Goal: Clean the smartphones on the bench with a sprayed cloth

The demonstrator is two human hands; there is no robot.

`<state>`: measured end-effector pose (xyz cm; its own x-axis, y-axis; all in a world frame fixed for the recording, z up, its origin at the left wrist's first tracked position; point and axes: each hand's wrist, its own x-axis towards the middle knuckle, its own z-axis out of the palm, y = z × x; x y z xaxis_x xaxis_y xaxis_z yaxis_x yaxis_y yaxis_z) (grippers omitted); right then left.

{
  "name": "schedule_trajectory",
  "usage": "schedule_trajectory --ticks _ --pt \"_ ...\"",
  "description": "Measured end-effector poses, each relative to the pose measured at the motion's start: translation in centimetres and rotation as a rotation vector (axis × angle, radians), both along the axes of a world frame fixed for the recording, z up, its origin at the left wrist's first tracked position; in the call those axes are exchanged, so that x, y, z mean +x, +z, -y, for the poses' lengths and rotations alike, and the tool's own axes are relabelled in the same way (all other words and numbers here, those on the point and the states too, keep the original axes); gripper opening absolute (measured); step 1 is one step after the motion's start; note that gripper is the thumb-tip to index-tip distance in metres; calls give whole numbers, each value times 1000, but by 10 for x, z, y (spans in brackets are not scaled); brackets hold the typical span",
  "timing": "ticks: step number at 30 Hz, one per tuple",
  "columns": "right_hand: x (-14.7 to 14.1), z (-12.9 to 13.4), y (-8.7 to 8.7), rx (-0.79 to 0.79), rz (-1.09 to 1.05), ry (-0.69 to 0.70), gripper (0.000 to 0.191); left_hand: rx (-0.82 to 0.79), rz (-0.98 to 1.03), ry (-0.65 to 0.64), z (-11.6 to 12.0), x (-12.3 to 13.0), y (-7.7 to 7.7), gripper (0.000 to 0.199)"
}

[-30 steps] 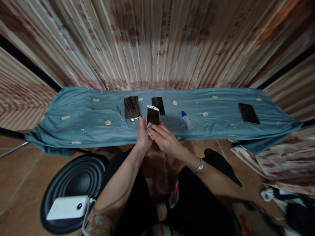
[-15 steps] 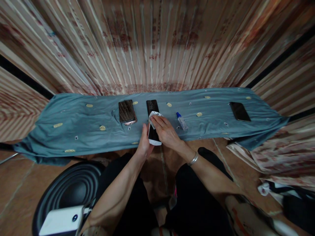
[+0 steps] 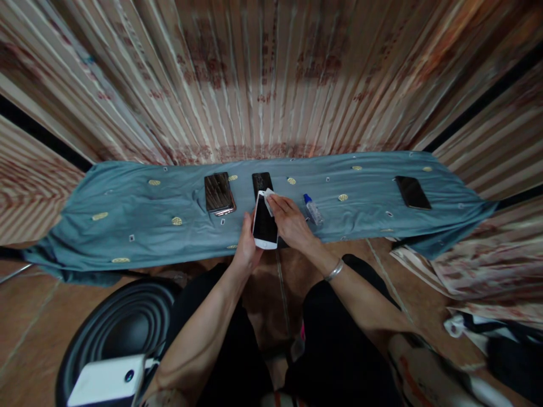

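Note:
A white-framed phone (image 3: 265, 225) with a dark screen rests in my left hand (image 3: 247, 247), which grips it along its left side. My right hand (image 3: 290, 223) presses a small white cloth (image 3: 268, 202) against the phone's upper right part, fingertips together on it. Just behind, a black phone (image 3: 262, 181) lies on the blue-green cloth, partly hidden by the held phone. To the right of my right hand lies a clear bottle with a blue cap (image 3: 313, 210). A stack of dark phones (image 3: 219, 193) sits to the left.
Another black phone (image 3: 413, 193) lies near the right end of the cloth-covered table (image 3: 365, 216). Below on the left are a round black stool (image 3: 123, 316) and a white power bank (image 3: 107, 379) with a cable. Striped curtains hang behind and on both sides.
My right hand has shifted slightly right with the white cloth, uncovering more of the phone's screen and top left corner. My left hand still holds the phone.

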<state>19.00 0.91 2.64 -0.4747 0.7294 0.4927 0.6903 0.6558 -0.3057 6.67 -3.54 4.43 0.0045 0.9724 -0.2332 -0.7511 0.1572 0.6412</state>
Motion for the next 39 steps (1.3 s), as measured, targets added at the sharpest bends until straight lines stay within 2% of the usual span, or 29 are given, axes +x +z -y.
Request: schedule_trajectory --ticks 8,15,24,30,34,39 --pt "0 0 -4 -31 -25 5 55 -47 -29 39 0 -6 11 53" --pt "-6 11 -1 -17 -10 30 47 -16 -22 85 -4 -12 9 55" --pt "-18 38 -10 50 -52 150 45 -22 -32 111 -8 -25 4 58" --pt "-25 55 -6 79 -51 267 44 -48 -42 67 -5 -27 8 67" --pt "-27 56 -4 59 -27 274 45 -60 -18 79 -4 -22 9 67" --pt "-26 46 -1 27 -18 218 47 -71 10 29 -2 -14 3 63"
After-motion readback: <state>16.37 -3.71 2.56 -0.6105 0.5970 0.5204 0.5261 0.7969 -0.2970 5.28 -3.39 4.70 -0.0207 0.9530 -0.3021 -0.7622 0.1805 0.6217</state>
